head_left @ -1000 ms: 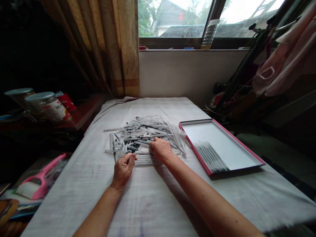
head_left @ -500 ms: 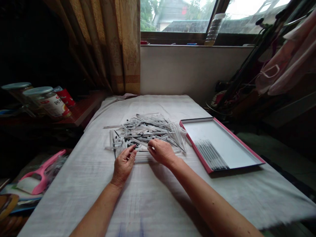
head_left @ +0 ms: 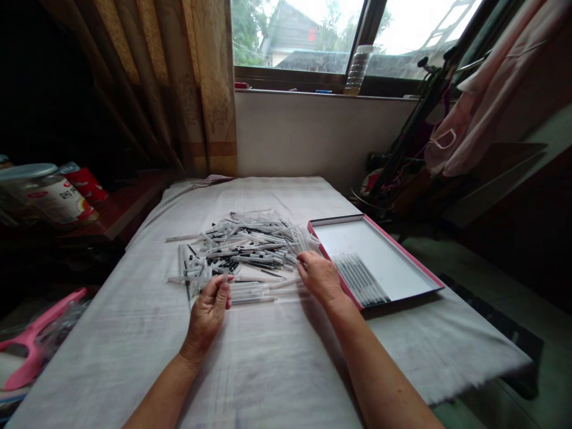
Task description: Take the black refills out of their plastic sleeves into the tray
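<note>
A loose pile of clear plastic pen tubes with black tips lies in the middle of a white cloth-covered table. My left hand rests at the pile's near left edge, its fingers curled on the left ends of a few aligned tubes. My right hand lies at the right ends of those same tubes, fingers bent over them, beside the pink-rimmed tray. A row of several tubes lies inside that tray.
Lidded jars and a red can stand on a low wooden shelf at left. A pink tool lies at lower left. Curtain, window sill with a bottle, and hanging cloth at right.
My right hand slid rightwards along the front row of tubes towards the tray. My left hand stayed at the left ends. The camera turned slightly right.
</note>
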A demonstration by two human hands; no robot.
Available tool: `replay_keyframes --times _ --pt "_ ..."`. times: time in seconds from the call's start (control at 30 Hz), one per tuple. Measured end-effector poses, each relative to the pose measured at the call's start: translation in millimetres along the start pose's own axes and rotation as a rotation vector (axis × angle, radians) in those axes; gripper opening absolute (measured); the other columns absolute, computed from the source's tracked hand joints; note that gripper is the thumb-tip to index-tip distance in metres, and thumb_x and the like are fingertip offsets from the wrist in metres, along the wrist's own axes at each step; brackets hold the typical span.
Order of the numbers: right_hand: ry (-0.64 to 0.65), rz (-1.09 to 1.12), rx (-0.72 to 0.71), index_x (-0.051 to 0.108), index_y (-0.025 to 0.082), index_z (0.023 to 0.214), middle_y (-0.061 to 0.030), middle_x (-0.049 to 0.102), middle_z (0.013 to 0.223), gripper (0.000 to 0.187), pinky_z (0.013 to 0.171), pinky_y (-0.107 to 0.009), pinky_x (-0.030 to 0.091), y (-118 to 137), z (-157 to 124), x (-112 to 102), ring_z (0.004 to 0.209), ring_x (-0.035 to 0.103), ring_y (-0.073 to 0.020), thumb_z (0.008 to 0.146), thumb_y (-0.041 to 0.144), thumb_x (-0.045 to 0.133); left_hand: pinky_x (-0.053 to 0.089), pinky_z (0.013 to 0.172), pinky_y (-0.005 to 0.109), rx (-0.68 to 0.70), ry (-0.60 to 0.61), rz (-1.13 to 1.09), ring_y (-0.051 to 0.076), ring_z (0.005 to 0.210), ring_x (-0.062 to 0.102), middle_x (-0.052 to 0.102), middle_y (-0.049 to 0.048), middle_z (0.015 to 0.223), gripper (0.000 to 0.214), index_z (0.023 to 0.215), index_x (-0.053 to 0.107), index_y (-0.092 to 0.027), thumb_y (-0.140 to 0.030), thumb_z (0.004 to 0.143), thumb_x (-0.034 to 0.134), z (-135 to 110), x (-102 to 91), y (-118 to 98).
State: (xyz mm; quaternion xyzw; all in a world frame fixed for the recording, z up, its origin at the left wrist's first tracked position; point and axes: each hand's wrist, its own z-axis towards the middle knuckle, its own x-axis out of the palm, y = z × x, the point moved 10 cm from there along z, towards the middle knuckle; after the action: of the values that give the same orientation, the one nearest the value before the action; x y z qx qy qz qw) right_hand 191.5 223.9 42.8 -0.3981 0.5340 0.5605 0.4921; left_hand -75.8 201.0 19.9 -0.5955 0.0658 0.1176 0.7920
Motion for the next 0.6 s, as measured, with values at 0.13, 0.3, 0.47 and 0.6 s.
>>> replay_keyframes --times 0.13,0.3,0.47,0.6 --pt "0.078 -0.096 0.120 0.063 0.023 0.112 -0.0093 0.069 0.112 0.027 0.073 -0.031 0.047 -25 0 6 0.094 0.068 -0.0244 0.092 0.023 0.046 0.056 0.062 0.027 0.073 0.061 0.140 0.017 0.065 0.066 0.072 0.0044 0.081 0.040 0.110 0.070 -0.019 -0.049 0.088 0.055 -1 8.4 0" --pt "0.099 -0.124 0.115 0.064 0.023 0.115 -0.0101 0.070 0.108 0.032 0.072 -0.033 0.048 -21 -1 9 0.093 0.069 -0.0264 0.089 0.018 0.045 0.057 0.083 0.032 0.254 0.089 0.278 0.022 0.091 0.071 0.076 0.0073 0.098 0.030 0.104 0.075 -0.020 -0.040 0.089 0.058 -4 17.1 -11" --pt "-0.061 0.054 0.037 0.066 0.019 0.110 -0.0110 0.070 0.107 0.029 0.076 -0.032 0.049 -17 -1 -3 0.089 0.068 -0.0240 0.087 0.019 0.048 0.058 0.078 0.029 0.335 0.128 0.363 0.020 0.089 0.072 0.077 0.0063 0.098 0.027 0.107 0.073 -0.021 -0.035 0.091 0.056 -10 23.7 -18" --pt "-0.271 0.387 -0.045 0.067 0.017 0.099 -0.0089 0.071 0.096 0.023 0.075 -0.028 0.049 -11 -3 -19 0.078 0.068 -0.0188 0.086 0.022 0.049 0.057 0.077 0.028 0.387 0.164 0.419 0.019 0.087 0.072 0.076 0.0053 0.098 0.027 0.111 0.072 -0.022 -0.032 0.093 0.055 -14 29.2 -24"
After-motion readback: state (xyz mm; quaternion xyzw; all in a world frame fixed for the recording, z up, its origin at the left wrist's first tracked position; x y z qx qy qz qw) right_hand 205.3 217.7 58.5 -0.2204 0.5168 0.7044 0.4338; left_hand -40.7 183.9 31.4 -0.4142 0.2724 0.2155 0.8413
